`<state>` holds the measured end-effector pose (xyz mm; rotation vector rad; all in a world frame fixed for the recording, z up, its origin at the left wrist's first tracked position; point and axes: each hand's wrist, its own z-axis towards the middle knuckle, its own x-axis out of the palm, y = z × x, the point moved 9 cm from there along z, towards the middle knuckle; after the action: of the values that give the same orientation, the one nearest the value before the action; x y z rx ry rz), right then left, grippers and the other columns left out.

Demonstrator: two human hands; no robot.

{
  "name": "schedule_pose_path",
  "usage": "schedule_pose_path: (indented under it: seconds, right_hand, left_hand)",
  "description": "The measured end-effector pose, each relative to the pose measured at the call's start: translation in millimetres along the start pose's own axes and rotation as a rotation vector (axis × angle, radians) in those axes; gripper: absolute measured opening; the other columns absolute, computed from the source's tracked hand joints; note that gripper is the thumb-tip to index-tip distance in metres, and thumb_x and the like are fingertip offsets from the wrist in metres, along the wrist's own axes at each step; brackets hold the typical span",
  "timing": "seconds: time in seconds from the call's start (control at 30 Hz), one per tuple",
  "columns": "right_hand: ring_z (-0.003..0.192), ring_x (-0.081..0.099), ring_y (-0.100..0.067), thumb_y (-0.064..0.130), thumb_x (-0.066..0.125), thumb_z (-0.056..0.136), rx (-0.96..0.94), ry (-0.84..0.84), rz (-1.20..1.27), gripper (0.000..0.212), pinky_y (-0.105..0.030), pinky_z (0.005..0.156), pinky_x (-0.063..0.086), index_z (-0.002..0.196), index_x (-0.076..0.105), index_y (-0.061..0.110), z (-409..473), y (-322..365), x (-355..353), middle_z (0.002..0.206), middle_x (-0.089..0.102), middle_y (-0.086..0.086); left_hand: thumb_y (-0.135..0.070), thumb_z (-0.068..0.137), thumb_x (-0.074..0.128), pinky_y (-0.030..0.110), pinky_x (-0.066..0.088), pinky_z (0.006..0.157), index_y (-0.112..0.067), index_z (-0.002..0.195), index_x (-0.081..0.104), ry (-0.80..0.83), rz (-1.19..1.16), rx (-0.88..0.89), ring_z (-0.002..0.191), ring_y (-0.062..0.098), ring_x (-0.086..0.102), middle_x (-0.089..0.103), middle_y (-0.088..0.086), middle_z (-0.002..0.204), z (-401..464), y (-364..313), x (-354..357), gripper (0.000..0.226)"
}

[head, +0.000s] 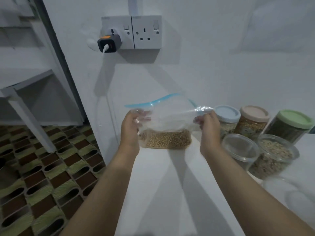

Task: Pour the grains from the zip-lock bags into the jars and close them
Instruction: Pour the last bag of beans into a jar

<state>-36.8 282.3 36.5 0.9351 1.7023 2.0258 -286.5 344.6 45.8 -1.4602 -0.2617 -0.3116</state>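
Bag: clear zip-lock bag [167, 116], blue seal strip, round tan grains [167, 139] in its bottom — held upright over the white counter [163, 184].
Hands: left hand [130, 128] and right hand [207, 126] each pinch an upper side.
Jars: five at right — three lidded and filled, one open with pale grain [274, 155], one open clear jar [241, 149].

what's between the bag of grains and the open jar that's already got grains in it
In the head view, the empty open jar and the right hand lie between the zip-lock bag and the filled open jar.
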Motion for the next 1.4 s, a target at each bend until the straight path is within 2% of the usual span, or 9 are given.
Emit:
schedule_pose_path:
  seconds: [0.1, 0.2, 0.33, 0.57, 0.7, 0.83, 1.03, 1.17, 1.4]
  right_hand:
    - [0.08, 0.056, -0.014, 0.035, 0.044, 0.087, 0.082, 0.117, 0.086, 0.026, -0.034, 0.08, 0.035, 0.079, 0.068, 0.027, -40, 3, -30, 0.081, 0.069, 0.009]
    - [0.093, 0.059, -0.009, 0.044, 0.037, 0.102, 0.103, 0.222, 0.057, 0.04, -0.032, 0.085, 0.036, 0.086, 0.069, 0.028, -73, 16, -50, 0.095, 0.073, 0.013]
    - [0.086, 0.058, -0.013, 0.02, 0.068, 0.089, -0.095, 0.198, -0.111, 0.015, -0.026, 0.076, 0.042, 0.098, 0.07, 0.031, -101, 36, -73, 0.101, 0.069, 0.002]
    - [0.099, 0.066, -0.019, -0.005, 0.046, 0.1, -0.367, 0.291, 0.061, 0.031, -0.031, 0.101, 0.045, 0.116, 0.051, 0.021, -129, 99, -72, 0.087, 0.072, -0.001]
    - [0.099, 0.07, -0.02, 0.0, 0.048, 0.101, -0.427, 0.376, 0.035, 0.018, -0.03, 0.095, 0.046, 0.111, 0.049, 0.015, -133, 120, -58, 0.089, 0.073, -0.007]
    - [0.092, 0.073, -0.023, 0.003, 0.061, 0.095, -0.504, 0.384, -0.015, 0.027, -0.033, 0.086, 0.052, 0.088, 0.059, 0.028, -142, 135, -55, 0.089, 0.075, -0.002]
    - [0.084, 0.069, -0.006, 0.012, 0.073, 0.086, -0.642, 0.348, -0.33, 0.013, -0.022, 0.079, 0.051, 0.083, 0.072, 0.024, -155, 152, -60, 0.082, 0.073, 0.016]
    - [0.083, 0.068, -0.009, 0.016, 0.076, 0.086, -0.664, 0.304, -0.372, 0.005, -0.021, 0.078, 0.049, 0.083, 0.075, 0.02, -155, 153, -66, 0.08, 0.072, 0.015]
    - [0.071, 0.057, -0.013, 0.018, 0.074, 0.088, -0.473, 0.164, -0.173, 0.023, -0.032, 0.068, 0.047, 0.076, 0.066, 0.035, -119, 141, -99, 0.078, 0.068, 0.005]
  left_hand:
    - [-0.052, 0.077, 0.069, 0.039, 0.044, 0.1, -0.021, 0.093, 0.068, -0.034, 0.028, -0.027, 0.104, 0.026, 0.068, 0.075, 0.008, 0.099, -44, 3, -17, 0.034]
    - [-0.028, 0.094, 0.064, 0.03, 0.048, 0.094, -0.01, 0.106, 0.066, -0.13, 0.196, 0.068, 0.095, 0.016, 0.071, 0.077, 0.004, 0.089, -88, -4, -26, 0.022]
    - [-0.011, 0.094, 0.061, 0.018, 0.054, 0.084, -0.009, 0.103, 0.066, -0.184, 0.213, 0.202, 0.087, 0.004, 0.069, 0.074, -0.005, 0.085, -130, -20, -26, 0.011]
    - [-0.02, 0.098, 0.057, 0.014, 0.047, 0.085, -0.026, 0.099, 0.063, -0.213, 0.293, 0.377, 0.092, 0.003, 0.064, 0.069, -0.01, 0.096, -166, -77, -3, 0.008]
    - [-0.025, 0.096, 0.059, 0.028, 0.037, 0.106, -0.033, 0.125, 0.049, -0.306, 0.74, 0.509, 0.126, 0.004, 0.042, 0.048, -0.017, 0.127, -184, -99, 25, 0.032]
    - [-0.033, 0.095, 0.053, 0.048, 0.006, 0.118, -0.029, 0.125, 0.058, -0.305, 1.141, 0.77, 0.144, 0.019, 0.021, 0.039, -0.005, 0.147, -205, -107, 76, 0.03]
    - [-0.046, 0.099, 0.037, 0.041, -0.009, 0.115, -0.039, 0.114, 0.065, -0.069, 1.032, 0.835, 0.144, 0.012, 0.022, 0.046, -0.015, 0.143, -217, -93, 124, 0.032]
    - [-0.035, 0.094, 0.059, 0.045, -0.004, 0.114, -0.04, 0.095, 0.07, -0.096, 0.966, 0.888, 0.142, 0.012, 0.025, 0.049, -0.016, 0.138, -213, -96, 123, 0.012]
    - [-0.051, 0.089, 0.056, 0.049, -0.006, 0.112, -0.037, 0.085, 0.07, -0.267, 1.037, 0.856, 0.142, 0.018, 0.024, 0.048, -0.013, 0.139, -166, -111, 71, 0.021]
